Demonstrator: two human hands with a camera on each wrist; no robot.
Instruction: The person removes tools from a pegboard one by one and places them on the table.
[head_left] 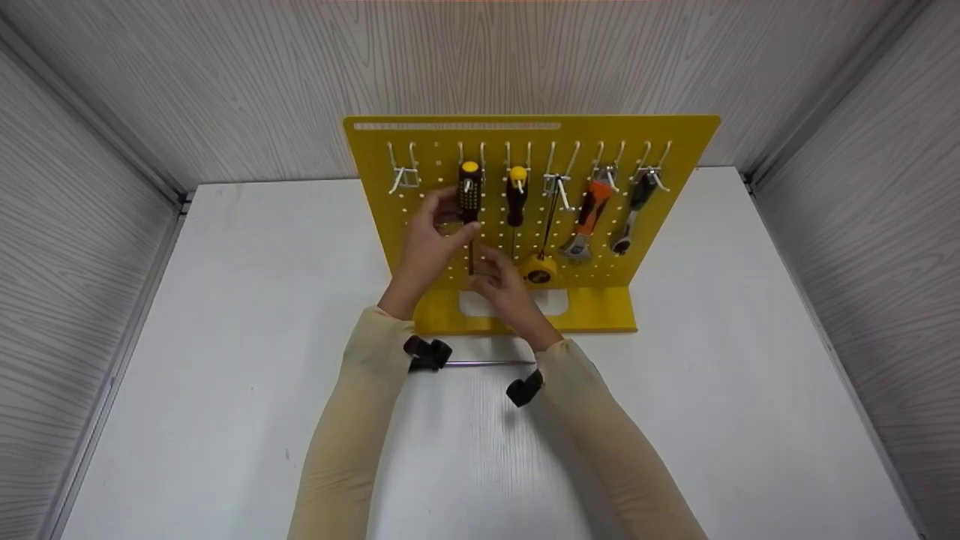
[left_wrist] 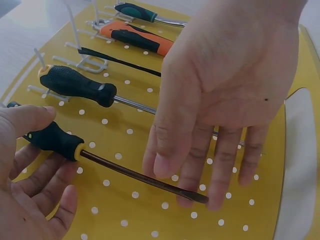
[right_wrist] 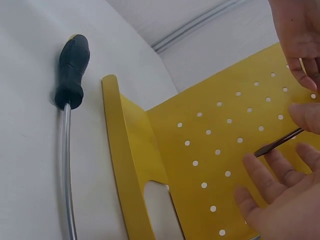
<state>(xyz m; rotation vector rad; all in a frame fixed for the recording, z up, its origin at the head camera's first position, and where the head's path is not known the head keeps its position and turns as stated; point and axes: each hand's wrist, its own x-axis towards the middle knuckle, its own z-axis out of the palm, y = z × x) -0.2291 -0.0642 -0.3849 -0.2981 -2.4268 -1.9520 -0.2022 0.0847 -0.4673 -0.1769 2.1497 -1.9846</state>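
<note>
A flathead screwdriver [head_left: 470, 199] with a black handle and yellow end hangs upright on a pegboard hook, whose tip shows through the handle. My left hand [head_left: 427, 244] holds that handle between thumb and fingers, the thumb lying over it in the left wrist view. Lower down, my right hand [head_left: 511, 294] has its fingers extended beside the dark shaft [left_wrist: 135, 174], fingertips near or touching the flat tip [right_wrist: 266, 149]. Another screwdriver [right_wrist: 74, 67], with a black handle and silver shaft, lies on the table below my wrists.
The yellow pegboard [head_left: 420, 262] also carries another screwdriver [head_left: 517, 199], a yellow tape measure [head_left: 538, 270] on a black strap, an orange adjustable wrench [head_left: 595, 206] and a ratchet wrench [head_left: 636, 202]. A bare white hook [head_left: 403, 177] sits at its left. Walls enclose the white table [head_left: 247, 315].
</note>
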